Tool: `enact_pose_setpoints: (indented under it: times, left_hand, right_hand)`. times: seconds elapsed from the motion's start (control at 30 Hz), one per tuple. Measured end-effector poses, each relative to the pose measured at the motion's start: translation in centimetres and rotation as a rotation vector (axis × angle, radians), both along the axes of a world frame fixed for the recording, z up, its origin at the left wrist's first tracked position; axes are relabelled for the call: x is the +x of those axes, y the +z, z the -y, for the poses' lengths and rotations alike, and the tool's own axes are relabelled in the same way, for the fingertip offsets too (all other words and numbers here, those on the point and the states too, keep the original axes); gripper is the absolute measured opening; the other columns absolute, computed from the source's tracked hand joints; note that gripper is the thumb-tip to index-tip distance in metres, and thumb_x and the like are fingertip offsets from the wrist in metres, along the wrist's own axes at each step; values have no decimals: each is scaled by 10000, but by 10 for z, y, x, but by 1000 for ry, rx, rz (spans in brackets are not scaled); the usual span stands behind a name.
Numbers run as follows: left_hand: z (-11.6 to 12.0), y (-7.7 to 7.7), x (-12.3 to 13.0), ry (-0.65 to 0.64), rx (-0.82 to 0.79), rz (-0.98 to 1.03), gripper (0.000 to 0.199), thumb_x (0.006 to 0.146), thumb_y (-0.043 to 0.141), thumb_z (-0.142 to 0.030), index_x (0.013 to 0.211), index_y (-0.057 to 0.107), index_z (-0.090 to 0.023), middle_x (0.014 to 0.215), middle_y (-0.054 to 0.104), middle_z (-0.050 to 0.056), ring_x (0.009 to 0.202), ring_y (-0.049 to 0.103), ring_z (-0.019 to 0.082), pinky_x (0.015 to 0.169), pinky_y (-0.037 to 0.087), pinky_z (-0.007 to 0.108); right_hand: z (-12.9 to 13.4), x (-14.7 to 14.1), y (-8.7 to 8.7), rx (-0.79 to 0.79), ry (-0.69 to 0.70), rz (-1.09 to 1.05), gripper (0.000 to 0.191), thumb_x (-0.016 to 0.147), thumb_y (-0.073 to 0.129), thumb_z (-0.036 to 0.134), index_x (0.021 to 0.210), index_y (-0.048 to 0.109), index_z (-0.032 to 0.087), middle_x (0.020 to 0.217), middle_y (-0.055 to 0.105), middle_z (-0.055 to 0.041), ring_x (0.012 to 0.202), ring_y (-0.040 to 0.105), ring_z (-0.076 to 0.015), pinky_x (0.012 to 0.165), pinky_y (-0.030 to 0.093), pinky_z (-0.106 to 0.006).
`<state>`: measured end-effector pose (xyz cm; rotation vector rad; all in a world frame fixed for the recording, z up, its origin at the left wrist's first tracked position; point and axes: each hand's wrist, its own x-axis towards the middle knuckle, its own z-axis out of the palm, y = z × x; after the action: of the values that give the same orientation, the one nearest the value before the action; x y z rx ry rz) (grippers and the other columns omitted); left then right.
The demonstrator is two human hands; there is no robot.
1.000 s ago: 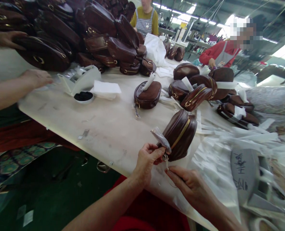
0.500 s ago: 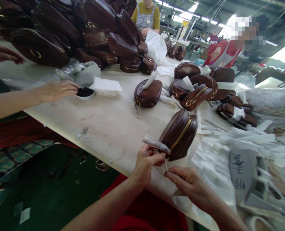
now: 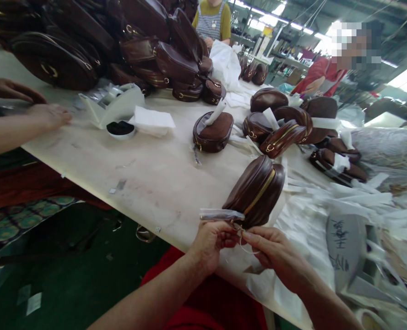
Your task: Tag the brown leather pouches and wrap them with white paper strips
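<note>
A dark brown leather bag [image 3: 249, 190] with a gold zipper stands tilted on the table in front of me. From its near end sticks out a zipper pull wrapped in clear plastic [image 3: 220, 214], lying just above my left hand. My left hand [image 3: 212, 243] is closed, its fingertips pinching at a thin pale string [image 3: 246, 250] beside the zipper's end. The string's loop runs to my right hand [image 3: 275, 252], whose thumb and forefinger pinch it close to the left fingertips. A small flat tag [image 3: 254, 267] hangs below the right hand. The exact fingertip grip is partly hidden.
Another brown bag [image 3: 213, 132] stands beyond, with more bags [image 3: 282, 137] behind it and a large pile [image 3: 148, 55] at the back left. A grey tape dispenser [image 3: 347, 252] and white strips lie right. A co-worker's hands [image 3: 35, 107] are at left, near a black-topped dish [image 3: 121, 129].
My right hand has moved up and left to my left fingertips, and the string now shows as a loop. My left fingers have shifted off the wrapped pull. The co-worker's hand has withdrawn from the dish.
</note>
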<state>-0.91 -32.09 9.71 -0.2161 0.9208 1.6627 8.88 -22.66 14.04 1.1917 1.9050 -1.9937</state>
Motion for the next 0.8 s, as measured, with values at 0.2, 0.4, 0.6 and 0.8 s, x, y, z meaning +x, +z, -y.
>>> enact_pose_setpoints:
  times: [0.2, 0.4, 0.6, 0.8]
  left_hand:
    - [-2, -12, 0, 19, 38, 137, 153, 461, 605, -207, 576, 636, -111, 578, 597, 41, 504, 537, 113, 516, 366, 230]
    - [-3, -19, 0, -50, 102, 113, 268, 420, 755, -196, 651, 640, -125, 610, 591, 12, 556, 544, 106, 525, 337, 212]
    - [-4, -18, 1, -79, 58, 52, 296, 402, 754, -260, 637, 629, -129, 596, 563, 5, 549, 494, 96, 519, 283, 221]
    - [3, -21, 12, -4, -33, -159, 158, 479, 651, -292, 526, 589, -155, 495, 507, -1, 487, 416, 105, 537, 301, 261]
  right_hand:
    - [4, -1, 2, 34, -4, 0, 524, 607, 661, 655, 632, 564, 141, 441, 264, 100, 399, 200, -29, 394, 104, -200]
    - [3, 1, -1, 36, 6, 6, 514, 626, 651, 647, 653, 570, 140, 453, 280, 94, 410, 193, -33, 401, 109, -201]
    - [5, 1, -3, 58, 17, 29, 543, 636, 623, 678, 672, 575, 138, 472, 260, 94, 417, 187, -36, 403, 128, -202]
    - [4, 8, -16, 235, 99, -1, 500, 719, 561, 659, 646, 548, 165, 474, 319, 68, 428, 288, -63, 404, 215, -206]
